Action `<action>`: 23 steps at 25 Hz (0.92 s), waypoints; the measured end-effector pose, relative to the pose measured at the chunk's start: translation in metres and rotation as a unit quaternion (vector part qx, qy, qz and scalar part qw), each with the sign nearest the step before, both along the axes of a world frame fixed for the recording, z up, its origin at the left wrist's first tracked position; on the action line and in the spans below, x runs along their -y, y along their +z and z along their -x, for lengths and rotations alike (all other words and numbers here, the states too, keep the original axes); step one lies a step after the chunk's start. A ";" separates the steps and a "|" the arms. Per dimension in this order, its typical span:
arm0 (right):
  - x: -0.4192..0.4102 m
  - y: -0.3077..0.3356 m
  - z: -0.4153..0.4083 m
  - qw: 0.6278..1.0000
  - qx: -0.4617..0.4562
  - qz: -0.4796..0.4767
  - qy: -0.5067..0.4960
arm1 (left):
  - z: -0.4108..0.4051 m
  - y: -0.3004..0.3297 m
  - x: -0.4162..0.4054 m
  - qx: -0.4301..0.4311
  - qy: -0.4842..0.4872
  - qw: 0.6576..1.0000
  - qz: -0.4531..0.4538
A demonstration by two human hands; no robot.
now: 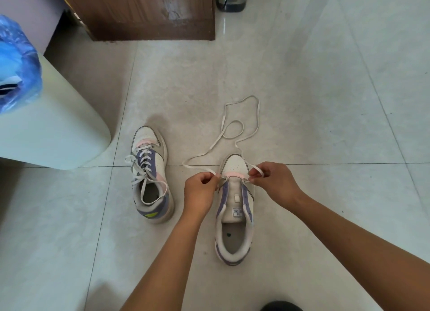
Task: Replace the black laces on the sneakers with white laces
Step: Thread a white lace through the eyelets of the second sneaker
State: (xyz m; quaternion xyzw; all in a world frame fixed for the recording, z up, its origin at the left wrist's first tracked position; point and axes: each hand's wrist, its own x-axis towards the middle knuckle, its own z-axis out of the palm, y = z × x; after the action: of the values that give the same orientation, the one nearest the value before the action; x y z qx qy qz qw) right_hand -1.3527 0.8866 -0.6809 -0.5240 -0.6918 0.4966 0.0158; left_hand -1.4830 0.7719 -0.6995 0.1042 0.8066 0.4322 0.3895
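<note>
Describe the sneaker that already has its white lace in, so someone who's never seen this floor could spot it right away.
Start at the pale rounded cabinet on the left of the tiled floor. Just to its right lies the laced sneaker, apart from both hands. Unlike the other sneaker, whose tongue is bare, it has white lace crisscrossed up its purple eyelets and a yellow-green patch at the heel.
</note>
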 end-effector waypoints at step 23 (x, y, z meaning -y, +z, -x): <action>0.042 -0.006 0.004 0.994 0.008 -0.018 -0.104 | -0.002 0.000 0.007 -0.127 -0.110 0.986 0.024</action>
State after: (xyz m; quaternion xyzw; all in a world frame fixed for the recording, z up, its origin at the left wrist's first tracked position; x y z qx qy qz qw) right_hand -1.3569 0.8449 -0.6867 -0.5967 -0.6427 0.4752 0.0710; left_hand -1.4813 0.7650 -0.6996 0.2367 0.8435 0.3504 0.3311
